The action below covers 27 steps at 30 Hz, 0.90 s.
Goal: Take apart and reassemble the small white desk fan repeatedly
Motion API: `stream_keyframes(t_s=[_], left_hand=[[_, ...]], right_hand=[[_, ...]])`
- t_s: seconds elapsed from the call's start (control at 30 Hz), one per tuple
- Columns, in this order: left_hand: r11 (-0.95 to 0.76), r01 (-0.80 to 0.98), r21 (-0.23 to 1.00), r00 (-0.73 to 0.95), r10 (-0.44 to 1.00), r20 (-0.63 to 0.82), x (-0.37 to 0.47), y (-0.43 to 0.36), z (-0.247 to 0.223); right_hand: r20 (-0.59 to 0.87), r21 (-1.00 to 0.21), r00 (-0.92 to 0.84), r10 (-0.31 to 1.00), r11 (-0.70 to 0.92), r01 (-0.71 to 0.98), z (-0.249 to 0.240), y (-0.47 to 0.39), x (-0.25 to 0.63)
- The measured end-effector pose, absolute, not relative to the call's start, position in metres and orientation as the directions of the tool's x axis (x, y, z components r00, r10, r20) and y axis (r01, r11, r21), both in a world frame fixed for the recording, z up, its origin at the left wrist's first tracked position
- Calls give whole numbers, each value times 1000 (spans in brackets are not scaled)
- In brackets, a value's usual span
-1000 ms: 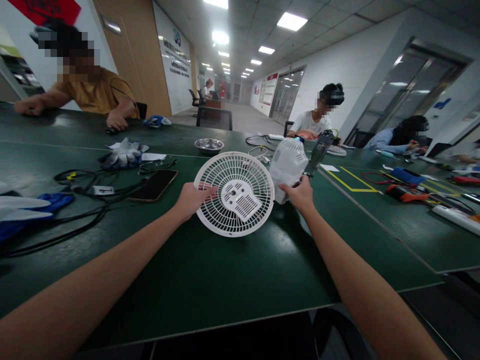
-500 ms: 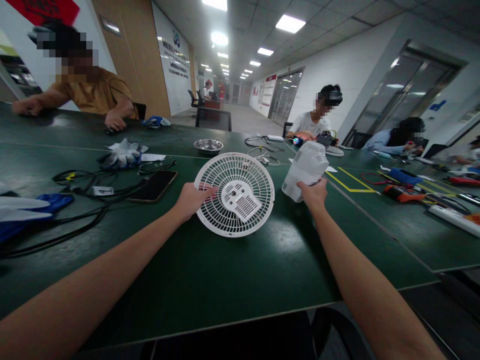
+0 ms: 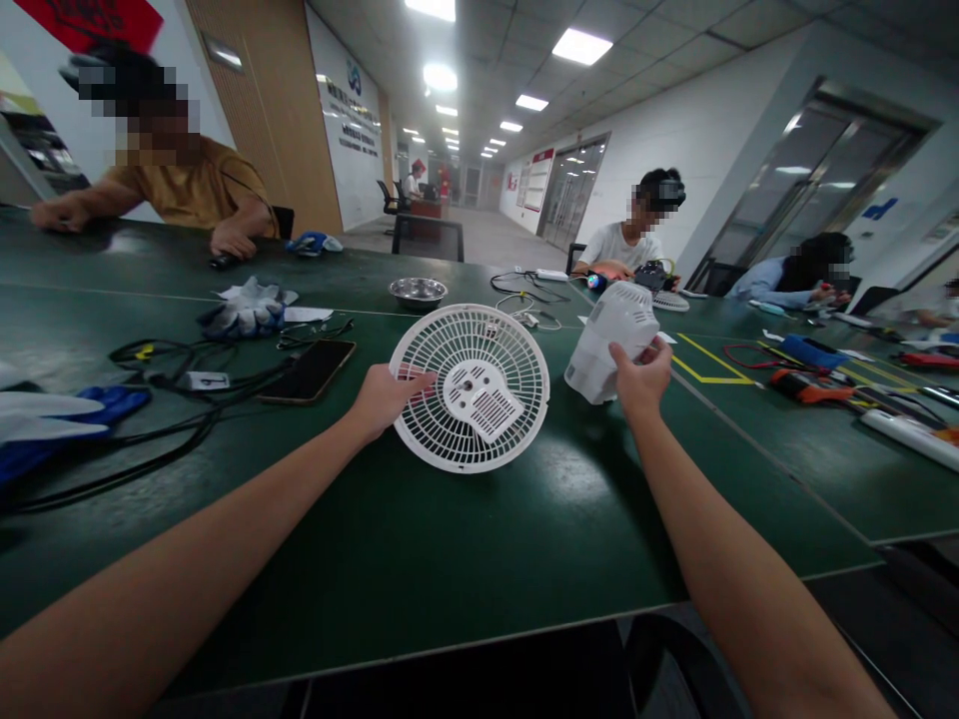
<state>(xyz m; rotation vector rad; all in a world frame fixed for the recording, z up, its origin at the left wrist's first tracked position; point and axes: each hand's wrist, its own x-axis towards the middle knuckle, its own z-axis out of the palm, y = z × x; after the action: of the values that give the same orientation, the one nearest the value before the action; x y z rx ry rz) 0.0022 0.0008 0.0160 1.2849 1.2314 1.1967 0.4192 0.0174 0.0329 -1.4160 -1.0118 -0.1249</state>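
The person's right hand [image 3: 642, 381] has carried the white plastic housing [image 3: 605, 340] rightward from the fan grille [image 3: 471, 387], its grip now higher.

We see white on the grille [image 3: 479, 389], patterned in spokes and rings, and white again on the slotted housing [image 3: 603, 340]. Our table [image 3: 450, 559] is dark green, lined with yellow tape [image 3: 711, 379]. The phone [image 3: 319, 371] is black, the bowl [image 3: 418, 292] silver, the near gloves [image 3: 112, 404] blue and white, one shirt [image 3: 191, 180] mustard, the banner [image 3: 90, 25] red with black writing.
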Motion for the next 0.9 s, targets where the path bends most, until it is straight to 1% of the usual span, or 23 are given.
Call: stream_keyframes(t_s=[0.1,0.23,0.33,0.47,0.6,0.9], left_hand=[[-52,58,997,15,999,51,1,2,14],[-60,60,996,24,998,58,0,3,11],[-53,73,996,16,999,52,-1,4,10],[-62,79,995,24,998,60,-1,4,10],[-71,67,995,22,997,70,0,4,11],[-84,67,994,33,996,82,1,0,14]], right_hand=[[639,-755,606,473,237,612,33,17,420],[626,-767,627,464,220,603,32,17,420],[632,-768,633,447,251,589,32,17,420],[671,-738,605,430,300,605,33,16,419],[697,-710,573,431,309,632,33,16,419],[740,-668,553,382,329,667,31,20,425]])
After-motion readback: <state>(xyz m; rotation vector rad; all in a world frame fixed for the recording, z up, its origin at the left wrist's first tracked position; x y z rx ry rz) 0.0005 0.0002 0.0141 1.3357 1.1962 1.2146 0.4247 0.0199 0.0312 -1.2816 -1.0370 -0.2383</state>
